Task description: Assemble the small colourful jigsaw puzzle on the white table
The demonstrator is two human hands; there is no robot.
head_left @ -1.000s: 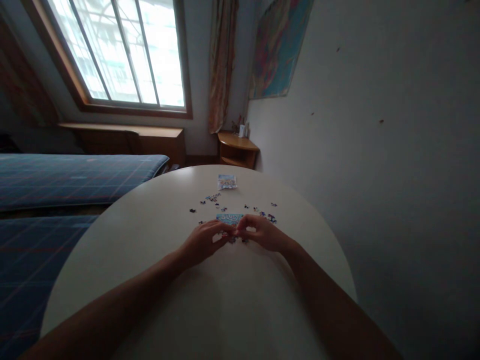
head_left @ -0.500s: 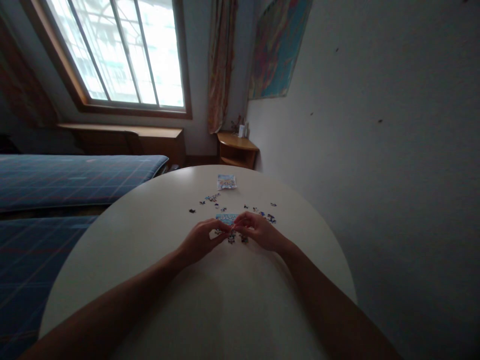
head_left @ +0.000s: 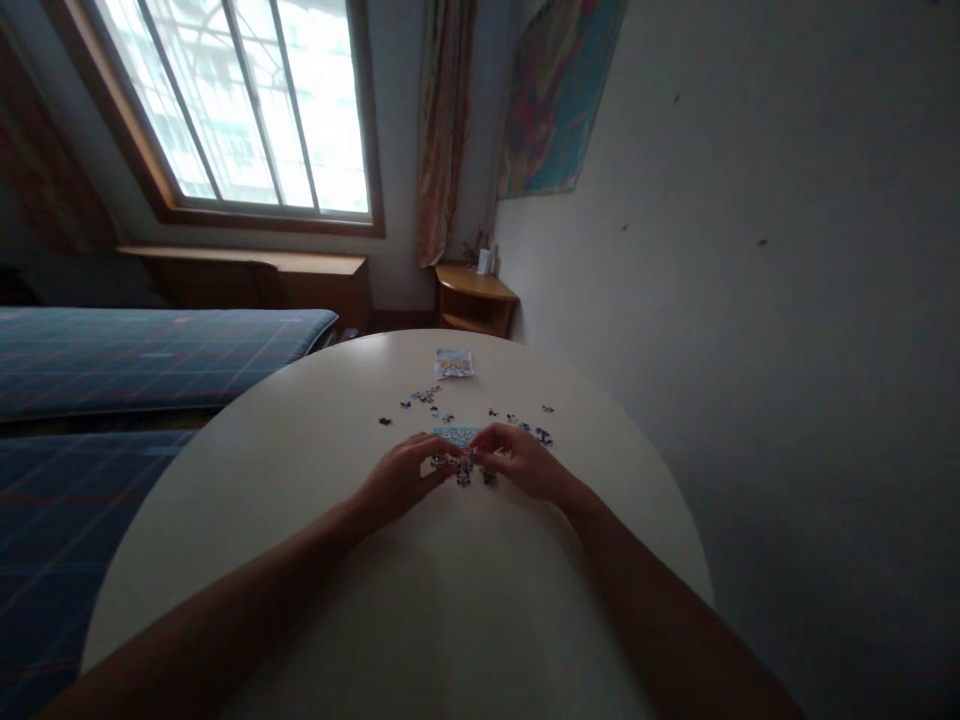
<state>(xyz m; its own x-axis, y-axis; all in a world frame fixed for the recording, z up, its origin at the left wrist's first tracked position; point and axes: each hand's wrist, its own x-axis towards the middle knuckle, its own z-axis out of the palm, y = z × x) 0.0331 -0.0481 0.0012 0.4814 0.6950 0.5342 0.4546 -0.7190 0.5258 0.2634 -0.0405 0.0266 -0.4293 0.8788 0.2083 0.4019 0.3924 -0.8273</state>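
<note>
A partly assembled jigsaw puzzle point(head_left: 455, 436) with a light-blue upper strip lies flat on the round table, partly covered by my hands. My left hand point(head_left: 401, 475) rests at its left side, thumb and index finger slightly apart, their tips touching or just over the pieces. From the right, my right hand point(head_left: 517, 460) reaches over the puzzle with thumb and fingers pinched on what looks like a small puzzle piece, mostly hidden by the fingertips. Joined pieces point(head_left: 464, 474) show below the fingertips, and another piece point(head_left: 490, 479) sits by the right thumb.
Loose puzzle pieces point(head_left: 425, 396) lie scattered beyond my left hand, with more pieces point(head_left: 544, 436) beyond the right. A small picture packet point(head_left: 454, 363) lies near the far edge of the white table point(head_left: 315, 420). A plaid-covered bed point(head_left: 150, 360) stands left; a wall rises right.
My fingertips, which met over the puzzle, have drawn slightly apart. The left thumb and index finger have parted a little, and more of the puzzle shows between the hands.
</note>
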